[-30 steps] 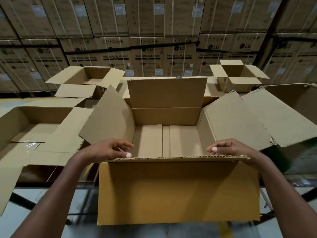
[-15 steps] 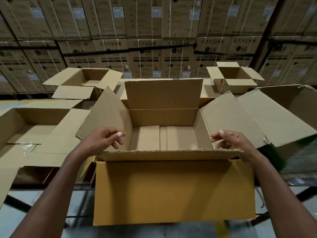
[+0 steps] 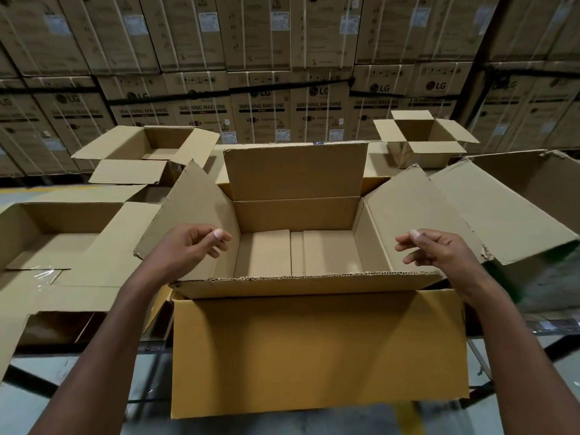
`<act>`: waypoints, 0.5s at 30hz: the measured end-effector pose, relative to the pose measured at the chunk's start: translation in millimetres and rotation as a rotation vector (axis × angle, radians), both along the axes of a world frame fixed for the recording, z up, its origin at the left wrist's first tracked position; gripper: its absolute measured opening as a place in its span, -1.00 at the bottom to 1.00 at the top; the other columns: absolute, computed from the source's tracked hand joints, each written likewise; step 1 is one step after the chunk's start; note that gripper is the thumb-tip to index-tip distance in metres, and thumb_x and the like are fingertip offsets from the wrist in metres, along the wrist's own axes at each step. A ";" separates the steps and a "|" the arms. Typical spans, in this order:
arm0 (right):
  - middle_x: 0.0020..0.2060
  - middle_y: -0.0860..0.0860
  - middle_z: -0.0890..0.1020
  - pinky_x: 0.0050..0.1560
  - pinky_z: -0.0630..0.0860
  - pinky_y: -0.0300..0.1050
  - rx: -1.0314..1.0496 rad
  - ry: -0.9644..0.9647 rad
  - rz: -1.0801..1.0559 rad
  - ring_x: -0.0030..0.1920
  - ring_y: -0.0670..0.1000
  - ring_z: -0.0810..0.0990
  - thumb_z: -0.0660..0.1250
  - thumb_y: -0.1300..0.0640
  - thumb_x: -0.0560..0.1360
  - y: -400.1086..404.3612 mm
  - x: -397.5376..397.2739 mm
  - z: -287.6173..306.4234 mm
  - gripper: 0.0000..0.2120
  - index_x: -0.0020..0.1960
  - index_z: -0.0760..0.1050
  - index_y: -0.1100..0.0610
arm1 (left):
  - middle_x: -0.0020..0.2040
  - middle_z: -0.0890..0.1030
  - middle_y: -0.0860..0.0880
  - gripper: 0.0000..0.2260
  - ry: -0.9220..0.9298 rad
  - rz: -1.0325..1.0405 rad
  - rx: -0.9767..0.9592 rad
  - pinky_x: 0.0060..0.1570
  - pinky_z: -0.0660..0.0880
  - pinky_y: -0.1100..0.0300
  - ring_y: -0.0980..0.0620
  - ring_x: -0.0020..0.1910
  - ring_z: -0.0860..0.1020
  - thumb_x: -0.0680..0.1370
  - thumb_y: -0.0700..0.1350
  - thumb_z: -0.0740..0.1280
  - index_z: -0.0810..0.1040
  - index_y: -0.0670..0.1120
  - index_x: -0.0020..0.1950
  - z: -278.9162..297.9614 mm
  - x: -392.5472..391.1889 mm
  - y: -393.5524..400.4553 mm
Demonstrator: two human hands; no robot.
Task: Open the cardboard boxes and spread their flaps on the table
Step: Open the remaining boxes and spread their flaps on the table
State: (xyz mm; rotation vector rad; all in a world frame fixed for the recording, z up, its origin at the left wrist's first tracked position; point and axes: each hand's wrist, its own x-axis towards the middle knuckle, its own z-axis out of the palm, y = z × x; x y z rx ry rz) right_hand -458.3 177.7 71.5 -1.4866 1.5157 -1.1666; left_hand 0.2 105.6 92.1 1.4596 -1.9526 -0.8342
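Neither grip holds anything: left hand (image 3: pixel 191 248) and right hand (image 3: pixel 439 251) hover half-curled over the open cardboard box (image 3: pixel 314 350) at the desk's near edge, where its near flap (image 3: pixel 301 282), unpressed, could spring back up.

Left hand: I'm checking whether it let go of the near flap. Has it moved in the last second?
Yes. The left hand has lifted off the brown cardboard box's near flap and now hovers above its corrugated edge, fingers loosely curled.
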 end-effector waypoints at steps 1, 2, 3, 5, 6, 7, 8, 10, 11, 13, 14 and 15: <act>-0.02 -0.01 0.74 0.07 0.59 0.07 -0.006 0.012 -0.014 -0.07 0.09 0.70 0.32 -0.25 0.52 -0.3 1.8 4.3 -0.56 0.14 0.66 0.08 | 0.00 0.71 0.11 -0.77 -0.001 0.006 -0.016 -0.07 0.54 0.16 0.21 -0.05 0.65 0.66 0.08 0.23 0.67 0.10 0.12 1.9 -3.3 0.1; -0.04 -0.03 0.74 0.08 0.59 0.09 -0.019 0.031 -0.031 -0.07 0.06 0.70 0.31 -0.09 0.58 -0.8 3.4 8.6 -0.71 0.12 0.67 0.07 | 0.05 0.69 0.13 -0.78 -0.005 0.014 -0.037 -0.04 0.53 0.17 0.22 0.01 0.63 0.66 0.08 0.24 0.66 0.13 0.14 3.7 -6.7 0.3; -0.05 -0.05 0.74 0.08 0.59 0.09 -0.037 0.060 -0.051 -0.08 0.04 0.70 0.30 0.01 0.61 -1.3 4.7 12.4 -0.79 0.11 0.67 0.05 | 0.09 0.66 0.14 -0.80 -0.008 0.026 -0.060 -0.02 0.51 0.18 0.22 0.07 0.60 0.65 0.09 0.25 0.65 0.16 0.16 5.9 -10.2 0.7; -0.07 -0.07 0.74 0.06 0.60 0.07 -0.066 0.104 -0.080 -0.05 0.01 0.69 0.31 0.08 0.61 -1.2 8.3 21.0 -0.84 0.08 0.67 0.02 | 0.15 0.60 0.17 -0.81 0.003 0.051 -0.110 0.01 0.49 0.17 0.17 0.15 0.54 0.64 0.09 0.27 0.60 0.22 0.22 11.3 -18.0 2.6; -0.07 -0.08 0.73 0.05 0.60 0.06 -0.078 0.112 -0.090 -0.02 0.01 0.68 0.33 0.08 0.61 -0.6 10.8 25.5 -0.85 0.07 0.68 0.01 | 0.19 0.57 0.18 -0.78 0.015 0.061 -0.132 0.00 0.48 0.19 0.15 0.18 0.52 0.65 0.07 0.29 0.58 0.22 0.27 14.0 -22.2 4.0; -0.06 -0.08 0.73 0.05 0.60 0.05 -0.089 0.118 -0.097 0.00 0.01 0.67 0.34 0.08 0.60 0.1 12.8 29.3 -0.86 0.06 0.68 -0.01 | 0.22 0.54 0.19 -0.75 0.027 0.069 -0.154 -0.02 0.47 0.25 0.15 0.20 0.50 0.65 0.05 0.29 0.56 0.21 0.32 16.5 -26.2 5.5; -0.05 -0.09 0.73 0.05 0.59 0.03 -0.099 0.127 -0.106 0.02 0.00 0.66 0.35 0.06 0.59 0.8 14.9 32.3 -0.87 0.04 0.68 -0.03 | 0.25 0.52 0.19 -0.73 0.037 0.077 -0.178 -0.04 0.44 0.31 0.16 0.22 0.49 0.65 0.04 0.30 0.54 0.19 0.35 18.5 -30.1 7.3; -0.04 -0.13 0.72 0.08 0.58 0.00 -0.125 0.151 -0.121 0.05 -0.04 0.65 0.37 0.04 0.58 2.6 20.0 37.2 -0.88 0.04 0.69 -0.07 | 0.31 0.51 0.16 -0.70 0.053 0.098 -0.228 -0.06 0.41 0.38 0.16 0.25 0.49 0.65 0.04 0.30 0.52 0.17 0.38 20.2 -35.5 11.0; -0.03 -0.14 0.72 0.09 0.58 -0.02 -0.137 0.162 -0.125 0.06 -0.07 0.65 0.37 0.03 0.58 3.9 23.5 39.1 -0.88 0.04 0.69 -0.08 | 0.35 0.51 0.13 -0.70 0.066 0.108 -0.249 -0.05 0.41 0.38 0.15 0.25 0.50 0.65 0.04 0.30 0.52 0.17 0.39 20.4 -37.3 13.5; 0.00 -0.15 0.71 0.09 0.57 -0.05 -0.171 0.192 -0.130 0.10 -0.10 0.63 0.37 0.03 0.59 6.3 32.4 43.1 -0.86 0.08 0.68 -0.06 | 0.39 0.52 0.08 -0.70 0.102 0.131 -0.284 -0.03 0.43 0.37 0.13 0.26 0.50 0.64 0.03 0.31 0.52 0.15 0.39 21.4 -39.8 20.1; 0.02 -0.15 0.70 0.08 0.57 -0.08 -0.196 0.207 -0.135 0.10 -0.13 0.61 0.36 0.03 0.59 7.4 38.0 45.7 -0.85 0.10 0.68 -0.05 | 0.39 0.53 0.06 -0.70 0.123 0.149 -0.302 -0.02 0.43 0.37 0.13 0.25 0.51 0.64 0.02 0.31 0.53 0.14 0.38 22.4 -40.5 25.0; 0.02 -0.15 0.69 0.05 0.56 -0.12 -0.224 0.214 -0.138 0.10 -0.17 0.60 0.36 0.03 0.59 8.5 44.3 48.7 -0.85 0.11 0.67 -0.05 | 0.38 0.54 0.05 -0.71 0.149 0.171 -0.322 -0.02 0.43 0.38 0.13 0.24 0.52 0.65 0.01 0.31 0.54 0.13 0.37 23.6 -41.0 31.0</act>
